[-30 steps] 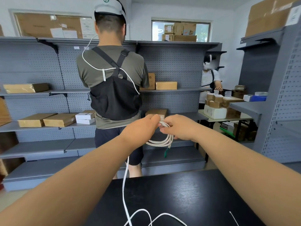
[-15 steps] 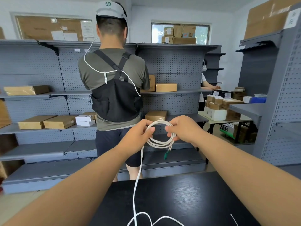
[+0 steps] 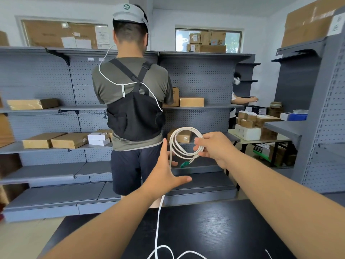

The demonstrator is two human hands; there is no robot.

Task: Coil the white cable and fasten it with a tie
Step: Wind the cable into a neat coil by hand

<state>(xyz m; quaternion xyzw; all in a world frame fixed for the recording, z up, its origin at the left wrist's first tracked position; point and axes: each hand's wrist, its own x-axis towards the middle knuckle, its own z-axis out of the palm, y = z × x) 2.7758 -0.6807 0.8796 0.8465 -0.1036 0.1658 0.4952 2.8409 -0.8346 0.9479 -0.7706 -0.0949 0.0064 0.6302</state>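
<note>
Loose tail of the white cable is lying on the black counter right below you, running up past your left hand, whose grip is spread open, fingers not closed on anything. Your right hand pinches the coil. If that pinch slackens, I'd bet the loops spring apart.
</note>
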